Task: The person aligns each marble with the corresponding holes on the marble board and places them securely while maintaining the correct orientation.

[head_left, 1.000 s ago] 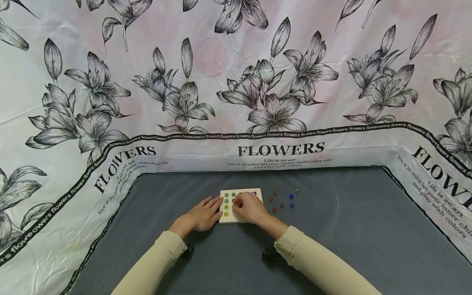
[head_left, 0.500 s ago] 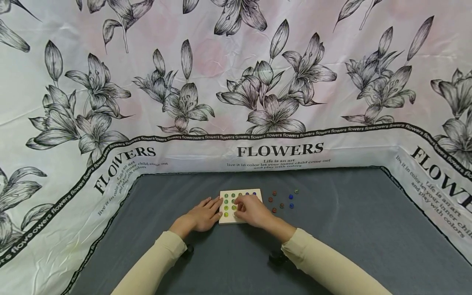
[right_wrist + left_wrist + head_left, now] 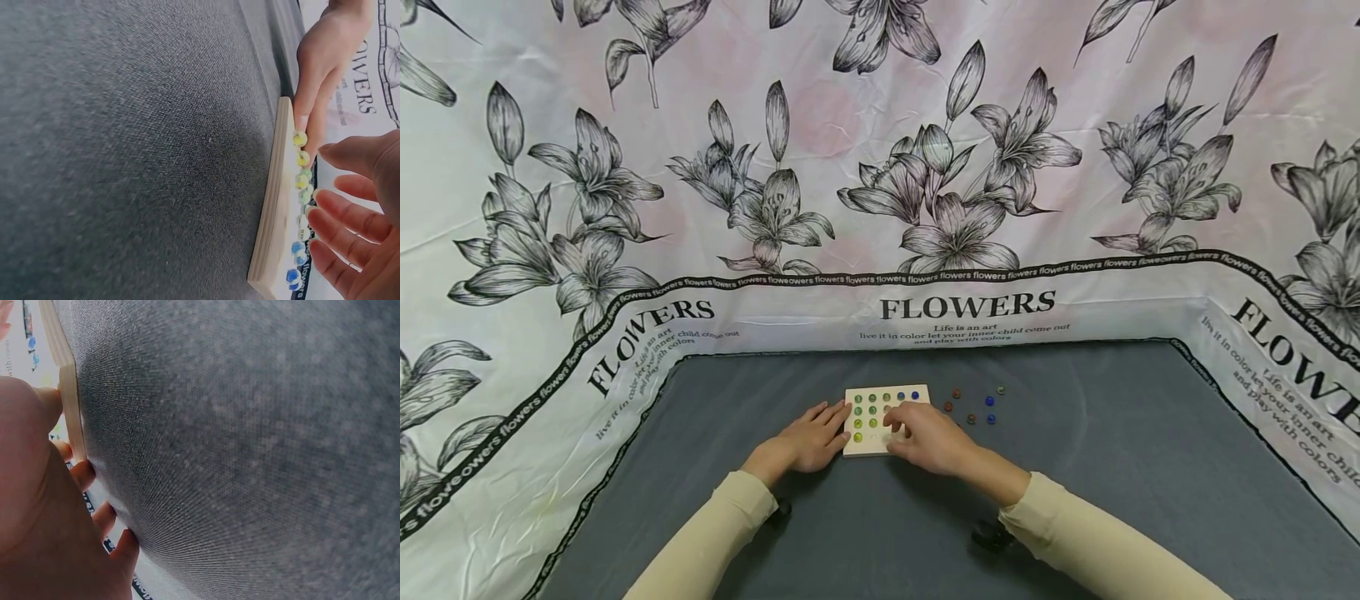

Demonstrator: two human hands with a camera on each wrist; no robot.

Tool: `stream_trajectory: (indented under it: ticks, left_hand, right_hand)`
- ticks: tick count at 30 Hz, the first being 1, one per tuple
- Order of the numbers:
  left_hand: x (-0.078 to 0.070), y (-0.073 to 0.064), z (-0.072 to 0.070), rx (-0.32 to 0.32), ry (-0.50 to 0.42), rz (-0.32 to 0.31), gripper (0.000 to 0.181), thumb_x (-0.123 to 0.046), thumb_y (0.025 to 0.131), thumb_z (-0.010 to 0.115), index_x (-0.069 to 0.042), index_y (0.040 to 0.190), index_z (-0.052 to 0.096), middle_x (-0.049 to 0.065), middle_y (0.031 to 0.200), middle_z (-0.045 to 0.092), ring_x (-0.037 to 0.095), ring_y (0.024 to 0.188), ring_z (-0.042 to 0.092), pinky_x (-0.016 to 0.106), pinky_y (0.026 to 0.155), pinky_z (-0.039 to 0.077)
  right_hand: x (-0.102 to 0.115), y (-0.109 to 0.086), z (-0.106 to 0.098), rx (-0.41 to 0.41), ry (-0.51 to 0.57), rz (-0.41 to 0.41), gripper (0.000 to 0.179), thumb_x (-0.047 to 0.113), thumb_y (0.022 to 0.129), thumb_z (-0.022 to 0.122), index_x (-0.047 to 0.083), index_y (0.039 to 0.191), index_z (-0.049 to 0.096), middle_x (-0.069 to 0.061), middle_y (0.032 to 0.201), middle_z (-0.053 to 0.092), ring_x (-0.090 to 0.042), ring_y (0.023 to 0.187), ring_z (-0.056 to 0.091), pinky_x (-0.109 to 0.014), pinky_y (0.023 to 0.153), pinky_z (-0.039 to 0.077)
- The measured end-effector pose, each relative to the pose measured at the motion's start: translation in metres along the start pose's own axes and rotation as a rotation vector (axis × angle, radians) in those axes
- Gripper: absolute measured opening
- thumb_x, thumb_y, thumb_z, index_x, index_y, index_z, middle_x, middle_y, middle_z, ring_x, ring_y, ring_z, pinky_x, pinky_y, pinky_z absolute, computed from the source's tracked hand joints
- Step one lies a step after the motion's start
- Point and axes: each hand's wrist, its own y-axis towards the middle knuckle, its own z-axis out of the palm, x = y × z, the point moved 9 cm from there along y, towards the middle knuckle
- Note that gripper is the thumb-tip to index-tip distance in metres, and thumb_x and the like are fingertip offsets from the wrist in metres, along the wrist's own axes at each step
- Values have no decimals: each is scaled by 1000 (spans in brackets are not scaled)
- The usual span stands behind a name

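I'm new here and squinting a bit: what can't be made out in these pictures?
Head view: part of the board, covered by the right hand; what sits beneath can't be seen.
Head view: any pattern inside the loose blue marbles, too small.
Left wrist view: the rest of the left hand, cut off by the left edge.

White-pink cloth (image 3: 827,125), black lily prints (image 3: 961,233), across upper frame; black border strip (image 3: 880,277) underneath; "FLOWERS" lettering (image 3: 967,306) mid-frame; grey tabletop (image 3: 1138,442), lower frame.
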Motion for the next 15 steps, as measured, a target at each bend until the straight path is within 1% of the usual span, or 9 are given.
stream_trajectory:
  ticks: [5, 9, 15]
  left_hand:
    - [-1, -1, -2, 5, 3, -2, 60, -39, 113, 33, -13, 165, 21, 8, 170, 20, 36, 157, 14, 52, 127, 17]
    - [-3, -4, -6, 8, -7, -1, 59, -38, 113, 34, -12, 165, 23, 8, 170, 21, 36, 157, 15, 53, 126, 18]
    - [-2, -4, -5, 17, 0, -1, 59, -39, 114, 32, -14, 166, 19, 7, 171, 18, 35, 157, 12, 52, 127, 17]
  right_hand:
    - [3, -9, -4, -2, -15, -17, 24, 18, 95, 75, 8, 116, 72, -6, 110, 69, -22, 90, 65, -34, 72, 55]
    - [4, -18, -9, -2, -38, -29, 24, 18, 94, 76, 8, 116, 72, -5, 109, 69, -22, 90, 66, -34, 73, 56]
    - [3, -31, -17, -5, -71, -62, 25, 17, 93, 77, 7, 115, 72, -6, 110, 70, -21, 90, 67, -34, 75, 57]
